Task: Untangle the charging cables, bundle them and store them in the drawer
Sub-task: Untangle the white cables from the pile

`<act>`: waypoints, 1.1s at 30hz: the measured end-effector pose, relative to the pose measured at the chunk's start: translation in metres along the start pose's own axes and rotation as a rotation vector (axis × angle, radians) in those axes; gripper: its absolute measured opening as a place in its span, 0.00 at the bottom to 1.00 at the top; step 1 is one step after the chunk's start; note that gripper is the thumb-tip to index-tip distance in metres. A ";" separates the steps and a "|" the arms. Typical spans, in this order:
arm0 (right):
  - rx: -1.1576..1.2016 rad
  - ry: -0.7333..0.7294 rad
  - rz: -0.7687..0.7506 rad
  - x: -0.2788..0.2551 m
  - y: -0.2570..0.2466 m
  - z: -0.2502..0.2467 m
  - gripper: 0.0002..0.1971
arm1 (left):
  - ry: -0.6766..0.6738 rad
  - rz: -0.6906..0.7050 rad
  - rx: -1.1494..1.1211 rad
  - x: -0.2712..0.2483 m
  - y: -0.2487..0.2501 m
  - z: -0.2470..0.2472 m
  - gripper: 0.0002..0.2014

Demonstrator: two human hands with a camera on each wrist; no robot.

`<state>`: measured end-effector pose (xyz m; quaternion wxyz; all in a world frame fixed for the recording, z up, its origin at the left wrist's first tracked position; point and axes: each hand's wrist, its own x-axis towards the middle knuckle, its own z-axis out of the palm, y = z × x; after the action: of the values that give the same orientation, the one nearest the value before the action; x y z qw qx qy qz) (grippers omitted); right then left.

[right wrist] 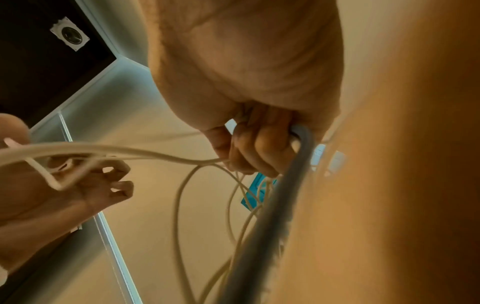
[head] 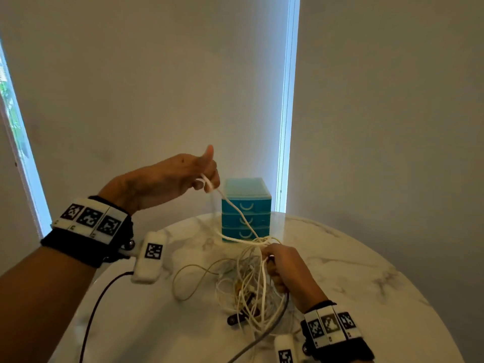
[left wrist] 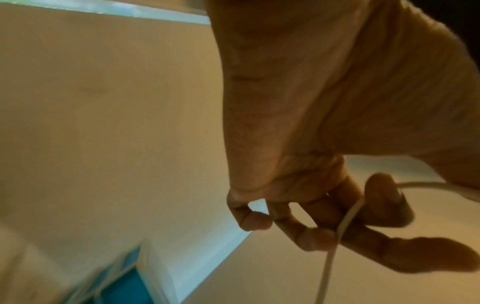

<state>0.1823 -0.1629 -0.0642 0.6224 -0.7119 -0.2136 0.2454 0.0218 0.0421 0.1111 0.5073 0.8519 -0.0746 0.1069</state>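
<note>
A tangle of white charging cables (head: pixel 248 286) lies on the round marble table (head: pixel 353 271), in front of a small blue drawer unit (head: pixel 246 209) whose three drawers are closed. My left hand (head: pixel 201 176) is raised above the table and pinches one white cable (head: pixel 235 208), pulled up taut from the tangle; in the left wrist view that cable (left wrist: pixel 348 218) crosses my curled fingers (left wrist: pixel 317 236). My right hand (head: pixel 277 263) grips a bunch of cables at the top of the tangle. In the right wrist view its fingers (right wrist: pixel 259 148) curl round white cables (right wrist: pixel 130 152) and a thicker grey one (right wrist: pixel 285 195).
A dark plug end (head: pixel 237 319) lies at the tangle's near edge. A grey cable (head: pixel 262 336) and a dark wrist-camera lead (head: pixel 94 310) run off the table's near side. Blinds and a bright window gap (head: pixel 286 106) stand right behind the drawer unit.
</note>
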 end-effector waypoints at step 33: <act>-0.043 -0.062 -0.062 0.005 0.002 0.009 0.18 | -0.006 -0.425 1.091 0.085 -0.079 0.097 0.25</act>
<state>0.1810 -0.1533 -0.0674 0.6073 -0.7103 -0.2598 0.2433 0.1328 -0.0075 0.0208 0.0054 0.9865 0.1622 0.0233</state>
